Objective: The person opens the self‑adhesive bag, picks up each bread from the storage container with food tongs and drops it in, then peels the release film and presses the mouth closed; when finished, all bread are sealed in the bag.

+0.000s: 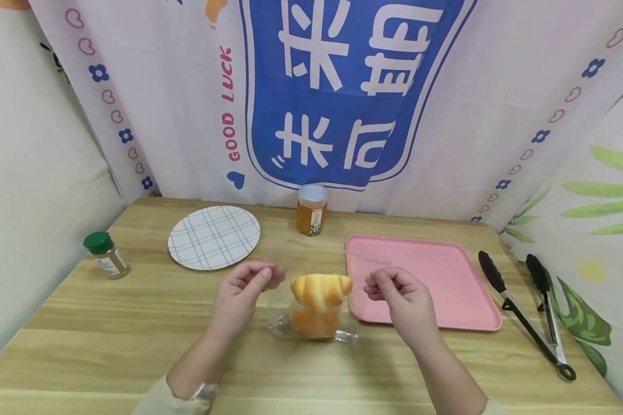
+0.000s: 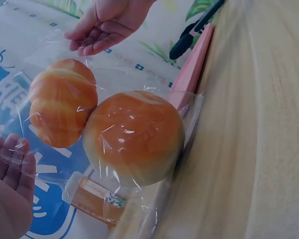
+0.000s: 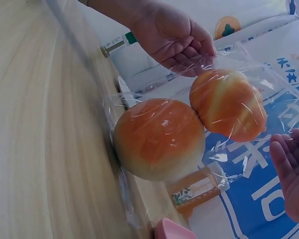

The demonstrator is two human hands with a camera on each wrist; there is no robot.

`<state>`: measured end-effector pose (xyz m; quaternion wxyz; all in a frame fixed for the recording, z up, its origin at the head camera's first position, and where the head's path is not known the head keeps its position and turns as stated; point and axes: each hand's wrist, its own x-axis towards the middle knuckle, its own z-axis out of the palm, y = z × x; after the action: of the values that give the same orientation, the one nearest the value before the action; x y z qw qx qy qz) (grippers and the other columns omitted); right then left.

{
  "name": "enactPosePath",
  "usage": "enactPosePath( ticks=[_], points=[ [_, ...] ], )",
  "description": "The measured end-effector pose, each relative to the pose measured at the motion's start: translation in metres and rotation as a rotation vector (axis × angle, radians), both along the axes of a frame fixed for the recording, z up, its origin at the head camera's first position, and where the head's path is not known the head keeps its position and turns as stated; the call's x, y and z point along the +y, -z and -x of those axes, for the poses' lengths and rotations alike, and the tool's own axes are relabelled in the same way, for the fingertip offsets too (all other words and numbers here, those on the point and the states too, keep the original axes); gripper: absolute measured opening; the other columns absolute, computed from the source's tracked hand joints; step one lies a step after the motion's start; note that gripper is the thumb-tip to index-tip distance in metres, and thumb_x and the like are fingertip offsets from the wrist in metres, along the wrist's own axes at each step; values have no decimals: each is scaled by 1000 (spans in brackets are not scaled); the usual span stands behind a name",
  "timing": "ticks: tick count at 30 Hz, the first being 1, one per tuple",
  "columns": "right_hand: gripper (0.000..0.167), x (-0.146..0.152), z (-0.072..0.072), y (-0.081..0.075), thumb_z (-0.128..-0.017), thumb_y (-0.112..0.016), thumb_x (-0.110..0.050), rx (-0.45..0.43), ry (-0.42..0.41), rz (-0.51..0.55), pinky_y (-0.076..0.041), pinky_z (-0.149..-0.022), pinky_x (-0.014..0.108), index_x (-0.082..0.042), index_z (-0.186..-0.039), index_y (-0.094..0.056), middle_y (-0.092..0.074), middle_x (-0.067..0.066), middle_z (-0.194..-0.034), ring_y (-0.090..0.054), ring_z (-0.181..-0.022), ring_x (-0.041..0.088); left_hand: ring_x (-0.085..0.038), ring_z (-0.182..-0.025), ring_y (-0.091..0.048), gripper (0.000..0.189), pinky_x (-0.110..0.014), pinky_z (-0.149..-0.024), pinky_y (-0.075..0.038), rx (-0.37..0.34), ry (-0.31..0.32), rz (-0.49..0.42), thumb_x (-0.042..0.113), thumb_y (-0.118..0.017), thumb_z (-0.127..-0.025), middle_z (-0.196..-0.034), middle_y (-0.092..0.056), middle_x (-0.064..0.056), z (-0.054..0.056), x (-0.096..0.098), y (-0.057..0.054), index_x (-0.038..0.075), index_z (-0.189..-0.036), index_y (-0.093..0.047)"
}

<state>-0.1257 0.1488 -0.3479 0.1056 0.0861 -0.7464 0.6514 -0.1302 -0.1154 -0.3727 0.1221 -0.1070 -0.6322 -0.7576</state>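
The left hand (image 1: 243,297), thumb to fingers, appears to pinch the clear film (image 1: 276,326) around the croissant-shaped bread (image 1: 321,289) and round bun (image 1: 315,325) between the hands; the right hand (image 1: 404,302) matches. Handling this wrapping seems the step, calling for an even hold. Wood-grain table (image 1: 109,351): green-capped shaker (image 1: 106,256), checked plate (image 1: 214,237), amber jar (image 1: 311,212), pink tray (image 1: 441,288), tongs (image 1: 532,332); printed cloth (image 1: 187,115) hangs behind.

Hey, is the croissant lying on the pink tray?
No, the croissant is just above the bun, left of the tray.
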Motion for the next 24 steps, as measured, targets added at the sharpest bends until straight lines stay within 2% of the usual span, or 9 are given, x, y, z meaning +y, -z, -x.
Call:
enactPosePath(
  ticks=[2,4,7,9,14,16,20,24],
  points=[
    [27,0,0,1,-101,-53,-10,5,13,-9,-62,-70,25,15,-95,-60,-69,-10,-80,-69,-75,6,-4,-83,-71,25,-21,-80,-60,18,14,1,-1,-54,-97,-88,-75,12,-1,0,1,20,-94,-68],
    [29,-1,0,1,-102,-51,-11,8,35,-14,-62,-69,25,15,-93,-61,-69,-11,-78,-69,-73,6,-3,-82,-71,25,-21,-80,-60,56,21,6,1,-54,-98,-87,-74,12,-2,1,1,21,-97,-68],
    [30,-2,-2,0,-102,-51,-11,9,58,-26,-62,-67,25,14,-91,-62,-68,-11,-76,-68,-69,6,-1,-82,-70,24,-18,-80,-59,96,-4,25,3,-52,-99,-85,-74,14,-5,3,-2,20,-99,-69],
    [30,-3,-2,-2,-102,-50,-11,3,66,-34,-62,-66,24,14,-89,-62,-68,-11,-75,-68,-68,6,-1,-83,-70,22,-18,-82,-58,118,-29,27,2,-51,-100,-88,-74,15,-7,5,-4,14,-101,-70],
    [32,-3,-3,-3,-102,-51,-13,-21,90,-36,-61,-65,24,13,-86,-62,-68,-10,-74,-67,-66,7,-4,-90,-72,27,-22,-85,-59,159,-37,-49,-4,-50,-98,-97,-75,11,-10,6,-6,13,-101,-71],
    [34,-3,-3,-3,-102,-52,-14,-31,99,-20,-61,-64,24,13,-85,-61,-68,-9,-72,-67,-64,8,-6,-88,-73,29,-24,-84,-60,140,-41,-65,-4,-51,-98,-94,-76,9,-11,6,-7,17,-100,-71],
    [35,-4,-3,-2,-101,-54,-16,-64,131,9,-60,-61,25,12,-82,-61,-67,-6,-68,-65,-60,9,-8,-79,-73,24,-26,-80,-61,17,-61,-64,0,-53,-98,-85,-76,8,-15,7,-9,16,-94,-70],
    [34,-5,-1,-2,-99,-57,-17,-167,193,14,-60,-58,26,5,-74,-61,-64,-4,-63,-63,-56,10,-8,-70,-72,25,-26,-73,-62,-81,-64,-59,0,-53,-97,-81,-75,8,-18,9,-8,17,-87,-69]
  ],
)
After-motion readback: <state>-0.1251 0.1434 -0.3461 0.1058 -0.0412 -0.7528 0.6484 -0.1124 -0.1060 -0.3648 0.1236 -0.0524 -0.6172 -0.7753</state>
